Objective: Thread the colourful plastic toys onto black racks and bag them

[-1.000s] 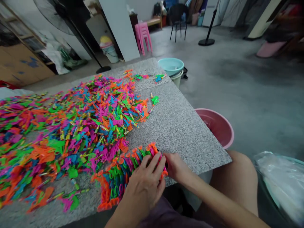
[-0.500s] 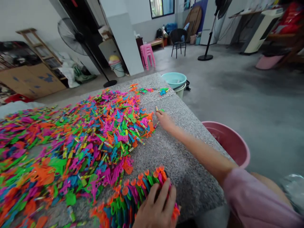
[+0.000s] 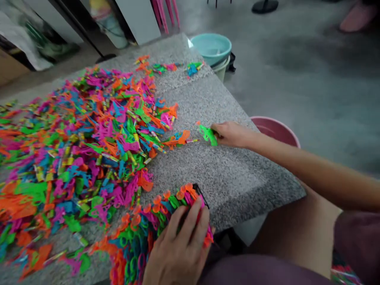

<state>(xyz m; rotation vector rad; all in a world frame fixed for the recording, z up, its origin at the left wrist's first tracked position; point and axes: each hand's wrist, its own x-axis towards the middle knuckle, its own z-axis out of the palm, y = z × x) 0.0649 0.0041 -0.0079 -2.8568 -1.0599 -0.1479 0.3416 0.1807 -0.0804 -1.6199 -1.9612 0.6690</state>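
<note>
My right hand (image 3: 230, 133) is closed on a green plastic toy gun (image 3: 208, 134), held over the right part of the speckled stone table (image 3: 204, 99). A small orange tip shows beside that toy. My left hand (image 3: 181, 241) curls its fingers over the near end of a tightly packed row of toy guns (image 3: 133, 241), with round orange suction tips along its top. A black rim (image 3: 199, 192) shows at the end of the row. Left of both hands spreads a big heap of mixed orange, pink, green and blue toy guns (image 3: 97, 138).
A few toy guns (image 3: 194, 68) lie apart near the table's far corner. Beyond the right edge, a light blue basin (image 3: 212, 45) rests on a pale bucket, and a dark pink tub (image 3: 277, 130) stands on the floor. Pink stool legs (image 3: 168, 16) show behind.
My right hand has moved right, away from the heap, and now carries the green toy gun. My left hand stays on the row. The view has tilted down.
</note>
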